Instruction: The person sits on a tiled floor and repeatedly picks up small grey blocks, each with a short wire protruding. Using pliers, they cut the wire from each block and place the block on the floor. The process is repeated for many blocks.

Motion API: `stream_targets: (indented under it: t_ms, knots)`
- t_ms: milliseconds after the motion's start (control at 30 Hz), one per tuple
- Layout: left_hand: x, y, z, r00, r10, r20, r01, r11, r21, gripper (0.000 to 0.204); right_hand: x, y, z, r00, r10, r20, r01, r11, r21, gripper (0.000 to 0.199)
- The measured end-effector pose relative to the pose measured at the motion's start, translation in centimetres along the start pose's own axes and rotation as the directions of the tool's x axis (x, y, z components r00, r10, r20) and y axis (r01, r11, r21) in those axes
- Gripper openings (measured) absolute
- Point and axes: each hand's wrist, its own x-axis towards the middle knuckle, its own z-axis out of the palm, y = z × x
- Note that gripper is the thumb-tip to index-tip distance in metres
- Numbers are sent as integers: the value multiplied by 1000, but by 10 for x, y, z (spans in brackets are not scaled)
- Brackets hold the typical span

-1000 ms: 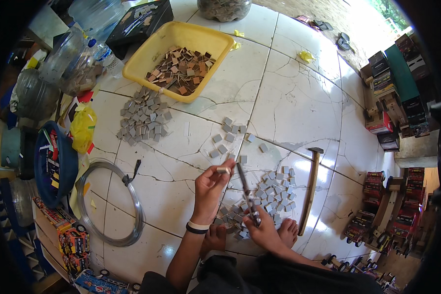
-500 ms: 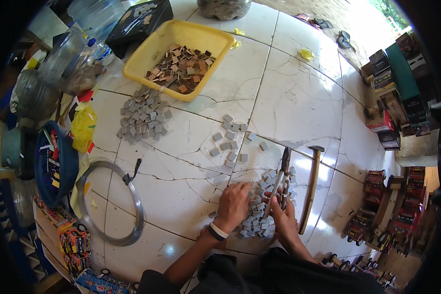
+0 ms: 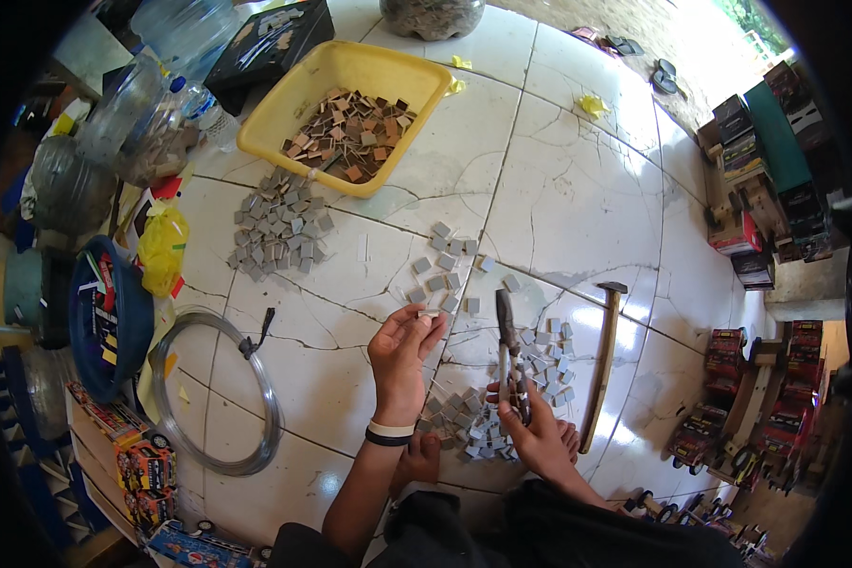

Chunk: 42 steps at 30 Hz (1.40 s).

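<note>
A small grey square piece [image 3: 430, 312] is pinched between the thumb and fingers of my left hand [image 3: 400, 360], raised above the tiled floor. My right hand [image 3: 537, 434] grips the handles of a pair of pliers [image 3: 506, 327], whose dark jaws point away from me and look closed. Beneath and beside the pliers lies a spread of grey square pieces [image 3: 488, 437]. A few more loose grey squares [image 3: 435, 282] are scattered just beyond my left hand.
A hammer [image 3: 601, 369] lies right of the pliers. Farther left are a heap of grey squares [image 3: 279, 227], a yellow basin [image 3: 248, 142] of brown squares and a coil of clear wire or tubing [image 3: 273, 417]. Toy trucks [image 3: 147, 473] stand far left, more [image 3: 790, 407] far right.
My left hand has come up and away from the pile, now holding a grey square piece. The pliers in my right hand have shifted left.
</note>
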Motion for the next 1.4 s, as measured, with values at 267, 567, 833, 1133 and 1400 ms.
stream_targets:
  t_ms: [267, 567, 833, 1133, 1400]
  knots:
    - [-12, 0, 20, 994, -104, -30, 96, 975, -202, 24, 0, 2, 15, 984, -175, 30, 178, 972, -153, 60]
    - [-16, 0, 23, 998, -67, -10, 64, 982, -180, 29, 2, -4, 13, 978, -207, 33, 209, 945, -253, 63]
    - [-16, -3, 22, 998, -64, -12, 62, 985, -160, 27, 3, 1, 13, 982, -187, 28, 188, 955, -227, 63]
    - [-16, -5, 21, 997, -75, -8, 73, 985, -154, 25, 1, -5, 12, 978, -208, 22, 203, 920, -335, 62]
    - [-16, -15, 17, 1000, -10, 15, 12, 993, -118, 30, -2, -21, 10, 996, 40, 81, -26, 986, -163, 68]
